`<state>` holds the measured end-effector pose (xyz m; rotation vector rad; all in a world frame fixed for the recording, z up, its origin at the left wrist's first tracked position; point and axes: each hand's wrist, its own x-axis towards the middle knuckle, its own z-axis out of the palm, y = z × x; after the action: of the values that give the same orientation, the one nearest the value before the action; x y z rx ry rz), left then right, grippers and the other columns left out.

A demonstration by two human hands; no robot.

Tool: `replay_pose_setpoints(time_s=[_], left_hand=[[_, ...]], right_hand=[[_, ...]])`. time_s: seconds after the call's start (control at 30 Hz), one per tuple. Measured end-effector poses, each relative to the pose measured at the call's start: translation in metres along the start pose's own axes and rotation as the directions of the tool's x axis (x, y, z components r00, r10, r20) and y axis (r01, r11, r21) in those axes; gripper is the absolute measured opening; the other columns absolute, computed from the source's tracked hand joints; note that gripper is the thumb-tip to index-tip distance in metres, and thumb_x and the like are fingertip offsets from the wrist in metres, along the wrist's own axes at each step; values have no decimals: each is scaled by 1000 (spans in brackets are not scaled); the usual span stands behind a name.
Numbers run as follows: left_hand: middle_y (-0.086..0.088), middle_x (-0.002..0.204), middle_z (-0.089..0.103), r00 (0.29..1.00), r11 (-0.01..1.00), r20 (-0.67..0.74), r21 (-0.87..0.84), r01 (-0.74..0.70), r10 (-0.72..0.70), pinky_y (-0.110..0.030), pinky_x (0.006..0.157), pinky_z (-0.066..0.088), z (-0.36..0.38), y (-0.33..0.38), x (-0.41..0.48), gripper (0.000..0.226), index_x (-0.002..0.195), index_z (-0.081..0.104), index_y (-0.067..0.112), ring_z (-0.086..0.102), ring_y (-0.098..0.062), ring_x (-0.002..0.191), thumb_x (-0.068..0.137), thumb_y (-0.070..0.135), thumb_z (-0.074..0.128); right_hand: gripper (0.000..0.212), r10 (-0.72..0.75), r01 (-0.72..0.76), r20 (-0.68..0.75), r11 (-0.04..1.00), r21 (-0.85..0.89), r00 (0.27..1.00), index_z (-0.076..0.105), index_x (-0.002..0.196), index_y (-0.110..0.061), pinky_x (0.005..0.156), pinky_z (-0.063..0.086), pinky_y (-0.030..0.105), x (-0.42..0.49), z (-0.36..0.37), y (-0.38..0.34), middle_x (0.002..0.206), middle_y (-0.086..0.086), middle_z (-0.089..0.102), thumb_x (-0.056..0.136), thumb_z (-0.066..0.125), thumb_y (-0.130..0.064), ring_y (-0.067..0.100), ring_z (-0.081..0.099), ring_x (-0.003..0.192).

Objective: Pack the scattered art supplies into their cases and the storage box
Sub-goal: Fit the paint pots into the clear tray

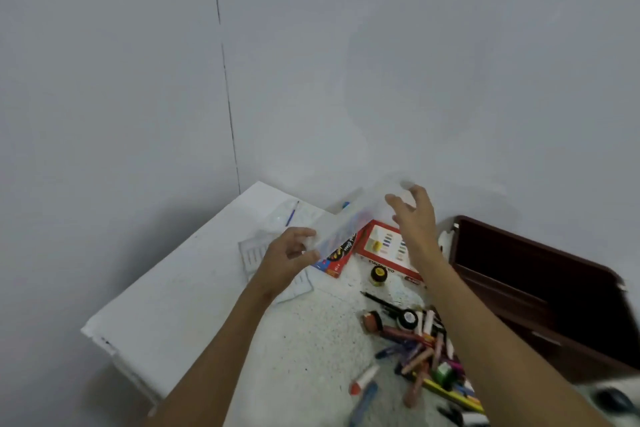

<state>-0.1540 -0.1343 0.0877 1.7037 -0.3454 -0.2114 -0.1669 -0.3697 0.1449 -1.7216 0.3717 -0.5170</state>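
Two hands hold one clear case (349, 222) up above the table (194, 288). The left hand (289, 255) has its fingers (306, 232) curled round the near end of the case, pinching it. The right hand (415, 218) is at the far end with its fingers (420, 192) spread wide and bent. It is too blurry there to tell if they touch the case. I think the case is held at both ends so it can be opened and filled. Just under the fingers lie two boxes side by side, a red and blue box (341, 253) and a red pastel box (384, 246). They look shut and flat, maybe waiting to be packed. Under the left fingers sit clear trays (251, 253), two I think. One blue brush (292, 213) lies just past them. Nearer to the person than the fingers are three little jars: a yellow jar (377, 274), a brown jar (372, 321) and a black jar (407, 319). One black pen (379, 302) lies between them. Closer still is a pile of crayons (424, 354), too many and too blurry to count, and one glue stick (362, 380). To the right of the right fingers stands one dark storage box (540, 288), open on top so things can drop in. Most things are not packed yet.
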Motion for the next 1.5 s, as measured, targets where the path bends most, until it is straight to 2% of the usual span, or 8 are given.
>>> replay_pose_setpoints(time_s=[0.2, 0.3, 0.37, 0.63, 0.87, 1.1, 1.4, 1.5], left_hand=[[-4, 105, 67, 979, 994, 201, -101, 50, -29, -15, 71, 48, 84, 41, -39, 42, 107, 64, 17, 62, -7, 85, 68, 32, 65], [-17, 102, 64, 963, 972, 260, -200, 126, -71, -35, 82, 50, 109, 57, -54, 34, 103, 59, 12, 65, -15, 84, 70, 18, 61], [-18, 113, 67, 943, 970, 320, -187, 156, -90, -48, 95, 47, 134, 63, -67, 55, 114, 59, 11, 65, -29, 101, 66, 37, 62], [11, 91, 76, 937, 988, 339, -94, 123, -84, -27, 72, 56, 243, 71, -118, 36, 103, 65, 34, 73, -12, 87, 103, 46, 31], [-6, 93, 72, 949, 996, 314, 64, -60, 37, -22, 59, 55, 257, 60, -148, 42, 113, 64, 15, 69, -13, 67, 106, 34, 27], [-3, 64, 58, 916, 934, 372, 358, 5, -148, -29, 62, 51, 223, 38, -167, 42, 88, 66, 16, 57, -1, 47, 104, 38, 35], [-8, 74, 70, 929, 892, 327, 452, 7, -173, -38, 68, 53, 194, 9, -193, 27, 94, 64, 19, 64, -15, 55, 100, 39, 48], [-5, 63, 68, 911, 859, 337, 511, 35, -237, -38, 71, 54, 186, 2, -199, 24, 93, 67, 19, 66, -18, 60, 98, 37, 53]], right_hand=[[39, -112, 109, -158, 994, -29, 981, 41, 109, -14, 97, 46, 35, -47, -136, -11, 125, 2, 55, 89, 71, -28, 20, 55, 119], [43, -180, 166, -162, 982, -95, 970, 46, 123, -25, 95, 47, 26, -71, -187, -15, 113, 6, 58, 89, 71, -33, 15, 58, 106], [37, -224, 189, -176, 963, -194, 959, 55, 126, -25, 90, 48, 16, -94, -226, -11, 115, 7, 58, 92, 68, -29, 14, 59, 106], [18, -118, 20, -382, 968, -251, 916, 66, 113, -20, 73, 56, 28, -190, -349, 37, 108, -2, 65, 96, 62, -22, 17, 64, 93], [14, 7, -113, -429, 969, -222, 903, 69, 105, -20, 69, 60, 37, -250, -353, 71, 96, -1, 67, 96, 60, -16, 21, 63, 85], [20, 177, -279, -443, 944, -178, 879, 67, 112, -29, 66, 55, 38, -296, -322, 101, 81, -4, 61, 94, 60, -23, 21, 60, 75], [19, 282, -342, -233, 896, -281, 931, 71, 105, -22, 60, 53, 26, -337, -310, 102, 74, -6, 66, 100, 55, -30, 12, 62, 54], [21, 374, -398, -138, 879, -263, 917, 71, 99, -18, 69, 59, 42, -347, -316, 101, 65, 0, 63, 99, 57, -33, 16, 63, 53]])
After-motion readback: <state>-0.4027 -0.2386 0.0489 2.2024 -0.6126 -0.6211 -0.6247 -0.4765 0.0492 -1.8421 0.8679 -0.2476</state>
